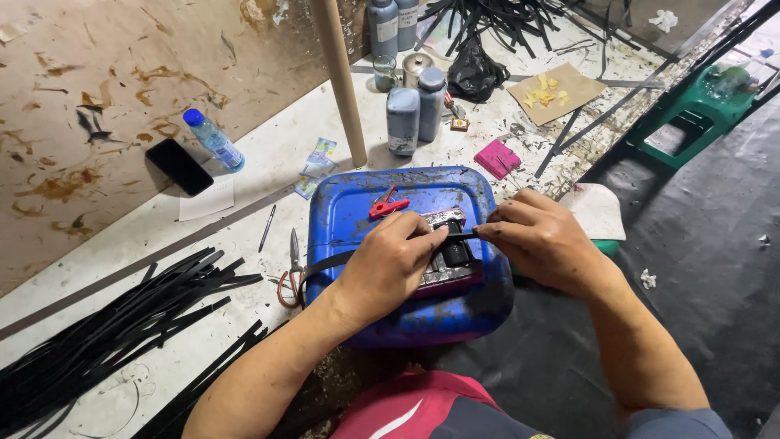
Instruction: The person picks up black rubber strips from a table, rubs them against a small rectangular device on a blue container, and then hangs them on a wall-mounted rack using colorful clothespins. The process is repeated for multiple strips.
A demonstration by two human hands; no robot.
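Your left hand point(388, 264) rests palm-down on the blue container point(349, 203), fingers curled together, with thumb and forefinger pinching the black strip point(325, 262) where it crosses a small dark block point(448, 248) near the container's right edge. Your right hand point(543, 240) meets it from the other side, fingertips pressed together on the same strip just beside your left fingertips, so both hands close on one short stretch of it.

The strip's long axis runs left to right across the container top: from the pinch it passes under your left hand and trails off over the left edge, down toward the orange-handled scissors point(290, 272) on the floor. The free length therefore lies on your left side; your right hand holds only the end. What lies under your left palm is hidden.

A red clip point(387, 205) lies on the container top just behind your left hand, near but not touching it. The rest of the top, toward its far left corner, is bare blue plastic. A wooden post point(341, 81) rises just beyond the far edge. Off the left edge, well apart, a bundle of black strips point(106, 333) spreads over the floor. Beyond the far edge stand grey bottles point(414, 114), and a pink packet point(497, 158) lies near the far right corner.
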